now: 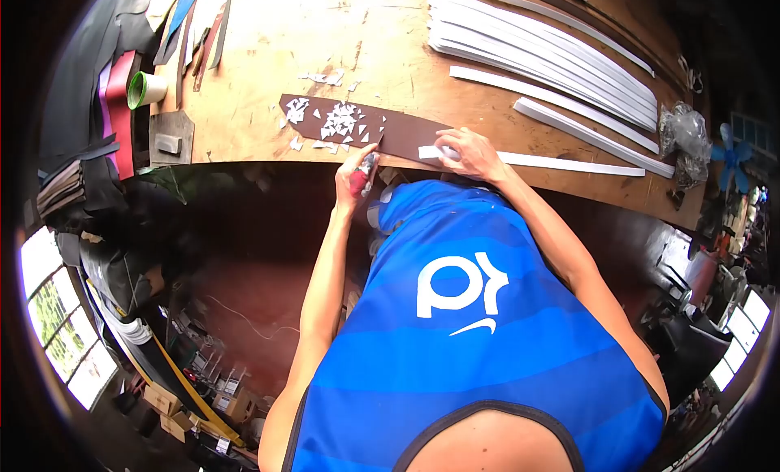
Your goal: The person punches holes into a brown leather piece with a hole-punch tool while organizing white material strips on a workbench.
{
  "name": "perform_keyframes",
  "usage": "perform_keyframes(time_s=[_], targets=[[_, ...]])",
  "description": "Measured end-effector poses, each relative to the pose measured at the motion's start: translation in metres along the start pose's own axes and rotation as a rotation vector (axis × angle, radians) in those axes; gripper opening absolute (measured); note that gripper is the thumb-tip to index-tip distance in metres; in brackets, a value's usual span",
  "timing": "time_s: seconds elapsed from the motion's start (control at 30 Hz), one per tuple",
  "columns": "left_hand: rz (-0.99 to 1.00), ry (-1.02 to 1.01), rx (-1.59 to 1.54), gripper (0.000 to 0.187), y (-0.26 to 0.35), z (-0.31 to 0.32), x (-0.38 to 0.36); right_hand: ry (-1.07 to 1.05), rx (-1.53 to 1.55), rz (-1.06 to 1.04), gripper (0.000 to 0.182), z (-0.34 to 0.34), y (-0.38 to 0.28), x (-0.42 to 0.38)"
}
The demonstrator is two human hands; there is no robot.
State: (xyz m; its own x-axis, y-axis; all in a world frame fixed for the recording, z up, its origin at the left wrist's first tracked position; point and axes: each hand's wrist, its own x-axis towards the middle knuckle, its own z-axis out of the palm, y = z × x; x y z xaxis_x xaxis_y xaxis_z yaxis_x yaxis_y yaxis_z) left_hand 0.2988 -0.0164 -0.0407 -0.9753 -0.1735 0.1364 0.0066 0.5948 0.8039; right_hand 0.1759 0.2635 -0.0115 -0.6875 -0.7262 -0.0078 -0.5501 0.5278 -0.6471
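Note:
My left hand [357,178] is closed around a knife [363,176] with a red and whitish handle; its thin dark blade points up over the brown strip. Under the blade lies a long brown leather-like strip [410,134], flat along the bench's near edge. Small white cut pieces [340,120], many of them triangular, are scattered on its left half. My right hand [471,153] presses with bent fingers on a white strip [569,163], whose left end lies over the brown strip. Its fingertips partly cover that strip.
On the wooden bench [244,82], stacked white strips [536,58] lie at the back right, with loose ones nearer. A green-rimmed cup [148,90] and a small block on a board [169,143] stand left. Crumpled clear plastic [686,139] sits at the right end.

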Motion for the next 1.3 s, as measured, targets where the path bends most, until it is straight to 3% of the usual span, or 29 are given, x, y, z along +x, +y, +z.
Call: perform_keyframes(time_s=[0.1,0.13,0.17,0.3,0.37,0.4,0.43,0.53,0.57,0.73,0.87,0.97,1.03,1.1,1.17,1.3], targets=[[0.041,-0.048,0.036,0.040,0.002,-0.001,-0.009,-0.052,-0.034,0.019,0.022,0.010,0.005,0.005],[0.060,-0.164,0.085,0.047,0.003,-0.001,-0.012,-0.056,-0.039,0.042,0.024,0.009,0.006,0.005],[0.257,-0.122,0.000,0.047,0.001,0.003,-0.011,-0.059,-0.042,0.064,0.025,0.009,0.008,0.004],[0.246,-0.215,-0.021,0.041,-0.001,0.008,-0.012,-0.075,-0.081,0.076,0.026,0.009,0.006,0.003],[-0.078,-0.230,-0.190,0.036,-0.009,0.003,-0.006,-0.077,-0.077,0.105,0.024,0.006,-0.002,0.003],[0.024,0.017,-0.216,0.025,-0.011,0.007,0.002,-0.077,-0.069,0.131,0.023,0.005,-0.005,0.004],[-0.120,0.019,-0.202,0.023,-0.016,-0.001,0.004,-0.078,-0.071,0.131,0.023,0.005,-0.006,0.003],[-0.169,0.016,-0.089,0.023,-0.013,-0.007,0.009,-0.080,-0.071,0.147,0.023,0.005,-0.008,0.005],[-0.134,0.048,-0.199,0.025,-0.004,0.001,0.008,-0.076,-0.077,0.147,0.023,0.007,-0.007,0.004],[0.089,-0.017,-0.113,0.027,-0.009,0.035,0.003,-0.073,-0.079,0.151,0.024,0.006,-0.009,0.006],[-0.278,0.136,-0.400,0.024,-0.014,0.006,0.011,-0.061,-0.086,0.131,0.025,0.009,-0.007,0.004],[0.013,0.161,-0.112,0.028,0.001,-0.006,0.009,-0.056,-0.087,0.128,0.024,0.012,-0.004,0.006],[0.022,0.055,0.005,0.034,-0.005,-0.002,-0.005,-0.055,-0.089,0.137,0.024,0.013,-0.003,0.007],[0.005,0.122,-0.187,0.033,-0.015,0.010,-0.015,-0.055,-0.081,0.142,0.024,0.012,-0.004,0.008],[-0.336,0.113,-0.538,0.031,-0.024,0.020,-0.027,-0.041,-0.071,0.151,0.025,0.011,-0.008,0.008],[-0.622,0.188,-0.841,0.039,-0.042,0.023,-0.039,-0.030,-0.064,0.146,0.026,0.011,-0.007,0.006]])
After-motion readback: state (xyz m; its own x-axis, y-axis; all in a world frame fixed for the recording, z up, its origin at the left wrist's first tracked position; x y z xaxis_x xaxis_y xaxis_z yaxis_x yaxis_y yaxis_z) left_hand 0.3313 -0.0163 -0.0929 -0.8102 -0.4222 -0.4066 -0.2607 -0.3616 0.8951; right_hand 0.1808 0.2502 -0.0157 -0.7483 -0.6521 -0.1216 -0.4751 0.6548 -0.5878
